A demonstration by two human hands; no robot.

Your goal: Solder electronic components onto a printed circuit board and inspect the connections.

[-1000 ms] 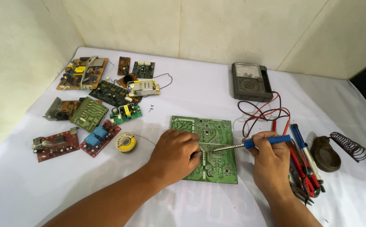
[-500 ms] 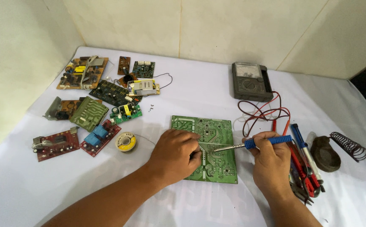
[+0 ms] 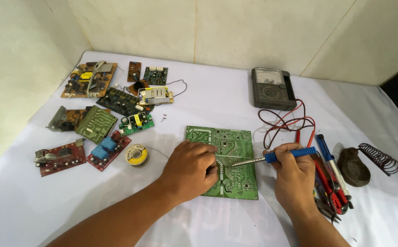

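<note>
Bare tabletop (image 3: 48, 201) left of left hand (image 3: 192, 170); solder spool (image 3: 136, 154), scattered boards (image 3: 102, 123) beyond. Right of right hand (image 3: 294, 176): hand tools (image 3: 331, 183), coil stand (image 3: 368, 162). Ahead: multimeter (image 3: 272, 89), tangled leads (image 3: 286, 122).

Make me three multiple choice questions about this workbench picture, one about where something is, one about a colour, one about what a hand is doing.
1. Where is the grey meter?
A. Behind the green board, near the wall
B. Among the boards on the left
C. Under the left hand

2. What colour is the soldering iron handle?
A. Yellow
B. Blue
C. White

3. What is the right hand doing?
A. Lying flat and empty
B. Lifting the solder spool
C. Holding the soldering iron

Answers:
1 A, it sits beyond the board's far edge.
2 B, the grip is blue.
3 C, fingers wrap the handle, tip over the board beside the left hand.
</note>
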